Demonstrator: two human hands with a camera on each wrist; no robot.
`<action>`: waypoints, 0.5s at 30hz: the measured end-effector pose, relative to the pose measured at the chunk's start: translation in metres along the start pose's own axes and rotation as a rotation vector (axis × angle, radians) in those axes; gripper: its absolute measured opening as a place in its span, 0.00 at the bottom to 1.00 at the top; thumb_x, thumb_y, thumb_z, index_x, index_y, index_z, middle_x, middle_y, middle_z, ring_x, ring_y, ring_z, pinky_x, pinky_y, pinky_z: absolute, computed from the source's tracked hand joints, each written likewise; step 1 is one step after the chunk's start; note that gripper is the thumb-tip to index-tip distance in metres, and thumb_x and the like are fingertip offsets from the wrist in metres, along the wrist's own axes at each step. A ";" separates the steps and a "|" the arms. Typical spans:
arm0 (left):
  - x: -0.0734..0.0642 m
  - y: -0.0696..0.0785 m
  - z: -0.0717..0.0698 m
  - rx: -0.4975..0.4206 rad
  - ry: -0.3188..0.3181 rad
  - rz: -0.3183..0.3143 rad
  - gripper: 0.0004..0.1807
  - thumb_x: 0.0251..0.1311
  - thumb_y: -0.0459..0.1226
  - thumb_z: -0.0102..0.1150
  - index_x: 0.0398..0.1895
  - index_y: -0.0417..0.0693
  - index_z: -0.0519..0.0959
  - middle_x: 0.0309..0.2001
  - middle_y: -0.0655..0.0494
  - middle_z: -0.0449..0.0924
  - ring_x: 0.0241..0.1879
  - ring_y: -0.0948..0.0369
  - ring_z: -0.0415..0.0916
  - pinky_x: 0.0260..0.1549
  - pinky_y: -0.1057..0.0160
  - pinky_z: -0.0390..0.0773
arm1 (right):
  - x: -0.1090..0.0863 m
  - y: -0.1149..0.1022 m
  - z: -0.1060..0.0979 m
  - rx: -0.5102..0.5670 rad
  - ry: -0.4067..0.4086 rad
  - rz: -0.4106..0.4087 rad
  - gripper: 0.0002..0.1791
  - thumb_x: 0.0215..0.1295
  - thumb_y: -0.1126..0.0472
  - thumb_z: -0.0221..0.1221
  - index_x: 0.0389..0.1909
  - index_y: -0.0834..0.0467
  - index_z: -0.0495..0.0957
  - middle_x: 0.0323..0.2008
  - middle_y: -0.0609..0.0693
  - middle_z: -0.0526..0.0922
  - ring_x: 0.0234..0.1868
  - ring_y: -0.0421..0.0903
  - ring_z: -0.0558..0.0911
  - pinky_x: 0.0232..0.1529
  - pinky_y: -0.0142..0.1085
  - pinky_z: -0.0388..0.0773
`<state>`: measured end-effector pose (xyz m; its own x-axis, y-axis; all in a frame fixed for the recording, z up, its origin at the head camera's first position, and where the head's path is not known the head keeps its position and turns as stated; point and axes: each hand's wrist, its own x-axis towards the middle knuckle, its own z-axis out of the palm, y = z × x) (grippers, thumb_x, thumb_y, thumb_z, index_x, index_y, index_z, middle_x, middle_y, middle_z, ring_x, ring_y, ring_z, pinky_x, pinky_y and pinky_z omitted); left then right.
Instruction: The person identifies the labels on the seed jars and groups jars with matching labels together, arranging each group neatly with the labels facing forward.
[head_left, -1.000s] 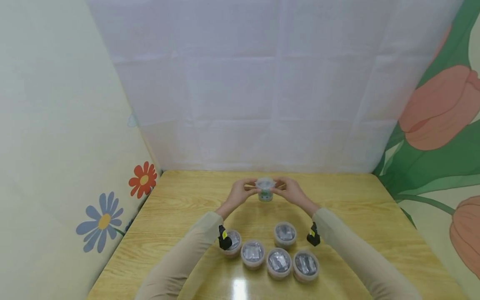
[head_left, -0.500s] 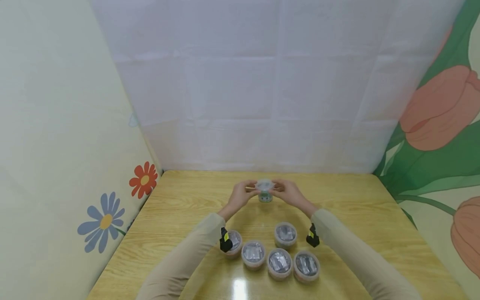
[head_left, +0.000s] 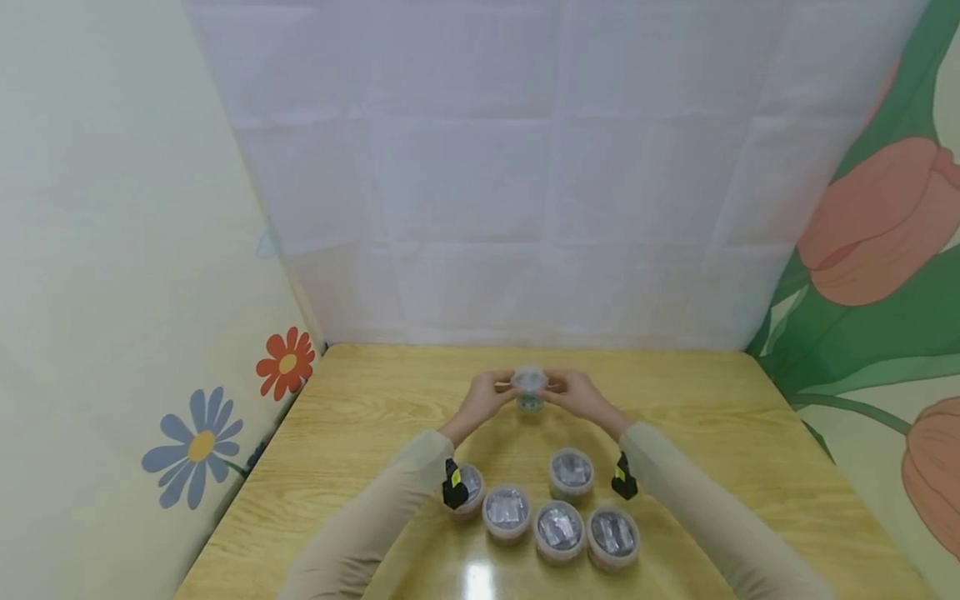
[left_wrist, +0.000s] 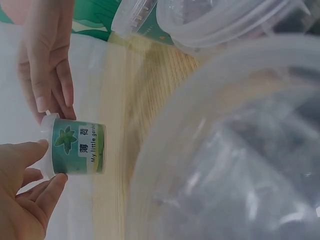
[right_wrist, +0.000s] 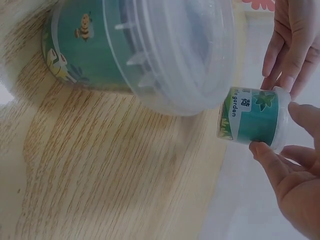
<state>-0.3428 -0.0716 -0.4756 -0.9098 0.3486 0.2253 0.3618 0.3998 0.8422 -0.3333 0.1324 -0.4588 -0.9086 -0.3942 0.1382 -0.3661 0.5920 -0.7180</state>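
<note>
L hand (head_left: 477,402) & R hand (head_left: 585,397) both pinch the cup (head_left: 529,392) near its lid (left_wrist: 47,161), over the table's (head_left: 390,392) far half, beyond the tubs (head_left: 506,510); can't tell if its base touches. Prob. light, stiff-ish, slick plastic; best held nr the rim w/o squeezing hard.

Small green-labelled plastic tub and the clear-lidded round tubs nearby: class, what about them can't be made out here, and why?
Head view: wording on the small green-labelled plastic tub, too small to read.
Head view: part of the leftmost clear-lidded round tub, hidden by the black wrist-worn device.
Left wrist view: contents under the large translucent plastic lid, blurred; right and bottom edges cut the lid off.
</note>
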 end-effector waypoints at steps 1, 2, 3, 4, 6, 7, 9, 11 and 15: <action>-0.001 0.000 0.000 0.004 -0.004 -0.002 0.23 0.59 0.32 0.58 0.56 0.30 0.70 0.54 0.36 0.74 0.48 0.45 0.77 0.44 0.60 0.80 | 0.000 0.000 0.001 0.001 -0.006 -0.004 0.30 0.63 0.58 0.58 0.61 0.71 0.64 0.56 0.67 0.72 0.49 0.58 0.80 0.46 0.43 0.80; -0.001 0.000 0.001 0.008 -0.008 -0.004 0.23 0.59 0.32 0.58 0.57 0.30 0.70 0.54 0.35 0.74 0.49 0.45 0.77 0.44 0.59 0.80 | -0.001 0.000 0.001 0.001 -0.012 -0.005 0.30 0.64 0.58 0.58 0.61 0.71 0.64 0.56 0.67 0.72 0.49 0.58 0.79 0.46 0.43 0.80; -0.001 0.001 0.001 0.008 -0.013 -0.003 0.23 0.60 0.31 0.57 0.57 0.29 0.70 0.54 0.35 0.73 0.49 0.45 0.77 0.45 0.59 0.80 | -0.001 -0.001 0.001 0.001 -0.015 -0.003 0.29 0.64 0.58 0.58 0.61 0.71 0.64 0.56 0.67 0.72 0.49 0.59 0.79 0.46 0.43 0.80; -0.002 0.001 0.002 0.013 -0.020 -0.006 0.23 0.60 0.32 0.57 0.57 0.28 0.69 0.55 0.34 0.73 0.50 0.45 0.76 0.45 0.59 0.79 | -0.002 -0.001 0.001 -0.001 -0.019 -0.005 0.29 0.64 0.59 0.57 0.61 0.71 0.64 0.56 0.67 0.72 0.50 0.59 0.79 0.46 0.43 0.80; -0.002 0.001 0.002 0.022 -0.035 -0.016 0.24 0.61 0.33 0.56 0.58 0.28 0.68 0.56 0.34 0.71 0.51 0.45 0.76 0.45 0.58 0.79 | -0.003 -0.002 0.001 -0.005 -0.024 -0.006 0.29 0.65 0.60 0.57 0.61 0.71 0.64 0.56 0.67 0.72 0.50 0.59 0.79 0.46 0.44 0.80; -0.002 0.001 0.003 0.021 -0.045 -0.021 0.24 0.62 0.33 0.56 0.58 0.28 0.67 0.57 0.34 0.70 0.51 0.45 0.75 0.46 0.58 0.79 | -0.003 -0.003 0.001 -0.009 -0.025 -0.005 0.29 0.65 0.60 0.57 0.62 0.71 0.63 0.56 0.67 0.72 0.50 0.59 0.79 0.46 0.44 0.80; -0.002 0.001 0.003 0.025 -0.062 -0.034 0.25 0.63 0.34 0.55 0.60 0.29 0.66 0.59 0.35 0.68 0.53 0.45 0.74 0.47 0.58 0.78 | -0.004 -0.002 0.000 -0.021 -0.026 -0.011 0.28 0.65 0.60 0.56 0.61 0.72 0.63 0.56 0.68 0.72 0.49 0.59 0.79 0.45 0.44 0.80; -0.003 0.001 0.004 0.024 -0.074 -0.045 0.26 0.63 0.35 0.55 0.60 0.29 0.65 0.61 0.34 0.66 0.54 0.45 0.73 0.48 0.57 0.78 | -0.004 -0.002 0.000 -0.026 -0.029 -0.010 0.28 0.65 0.61 0.56 0.61 0.72 0.63 0.56 0.68 0.72 0.49 0.59 0.79 0.45 0.44 0.80; -0.002 -0.001 0.006 0.028 -0.099 -0.064 0.26 0.64 0.36 0.54 0.61 0.29 0.64 0.62 0.34 0.64 0.55 0.44 0.72 0.48 0.56 0.77 | -0.004 0.000 0.001 -0.027 -0.039 0.006 0.28 0.65 0.60 0.56 0.61 0.72 0.64 0.56 0.67 0.73 0.49 0.59 0.79 0.45 0.44 0.80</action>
<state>-0.3399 -0.0683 -0.4800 -0.9074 0.4026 0.1208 0.3100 0.4467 0.8393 -0.3298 0.1331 -0.4604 -0.9024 -0.4175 0.1067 -0.3664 0.6131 -0.6999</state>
